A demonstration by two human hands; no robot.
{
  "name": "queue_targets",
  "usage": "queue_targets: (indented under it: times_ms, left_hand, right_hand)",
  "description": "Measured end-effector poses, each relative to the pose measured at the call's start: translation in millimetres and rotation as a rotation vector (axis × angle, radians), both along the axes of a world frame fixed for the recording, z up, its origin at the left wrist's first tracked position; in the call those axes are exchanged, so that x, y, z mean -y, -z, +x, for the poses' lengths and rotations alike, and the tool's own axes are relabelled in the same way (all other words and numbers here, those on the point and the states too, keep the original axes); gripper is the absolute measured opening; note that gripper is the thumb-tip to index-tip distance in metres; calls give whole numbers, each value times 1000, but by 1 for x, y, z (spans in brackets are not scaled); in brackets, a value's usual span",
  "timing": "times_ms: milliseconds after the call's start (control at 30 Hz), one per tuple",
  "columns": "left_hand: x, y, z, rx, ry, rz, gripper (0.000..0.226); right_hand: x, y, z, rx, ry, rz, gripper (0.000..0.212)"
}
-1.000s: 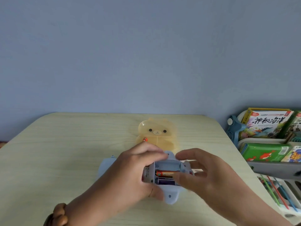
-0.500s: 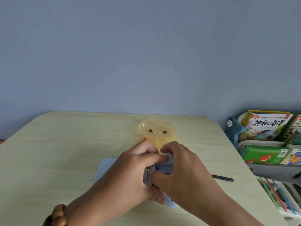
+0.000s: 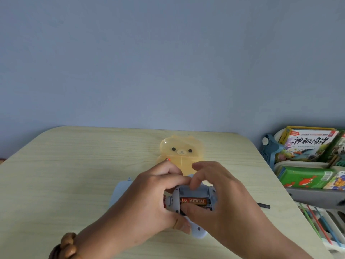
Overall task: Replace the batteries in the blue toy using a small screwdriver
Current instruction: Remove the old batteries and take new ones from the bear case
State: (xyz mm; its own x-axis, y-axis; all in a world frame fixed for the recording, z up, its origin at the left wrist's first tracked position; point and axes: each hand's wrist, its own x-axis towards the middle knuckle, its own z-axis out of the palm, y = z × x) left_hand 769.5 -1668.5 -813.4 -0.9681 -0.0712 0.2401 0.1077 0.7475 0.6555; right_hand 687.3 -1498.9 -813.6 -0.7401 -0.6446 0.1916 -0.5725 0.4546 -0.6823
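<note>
Open table (image 3: 65, 165) spreads across the left of the frame; the yellow bear case (image 3: 182, 152) blocks mid-frame, and the screwdriver (image 3: 263, 206) lies at right.

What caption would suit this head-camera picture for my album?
Left hand and right hand grip a pale blue plastic toy, an orange battery showing inside.

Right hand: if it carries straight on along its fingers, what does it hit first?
The right hand is touching the blue toy, so that comes first. Beyond the toy, probably the orange bear case. Whether the hand would clear it in height is unclear.
</note>
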Motion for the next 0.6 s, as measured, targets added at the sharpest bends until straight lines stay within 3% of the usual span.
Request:
queue_targets:
  times_ms: [100,233,300,433,600]
  left_hand:
    - [1,0,0,25,3,22,69]
    - [0,-1,0,60,33,47,72]
    - [0,-1,0,67,39,47,71]
    - [4,1,1,77,25,58,73]
    - [3,1,1,86,37,35,76]
  right_hand:
    - [-4,-1,-5,-66,-34,54,13]
    - [-5,-9,-11,-26,-104,144,8]
    - [-9,-18,-12,48,-85,51,9]
    - [-12,-35,-29,397,54,-422,22]
    - [4,-24,-62,656,116,-446,21]
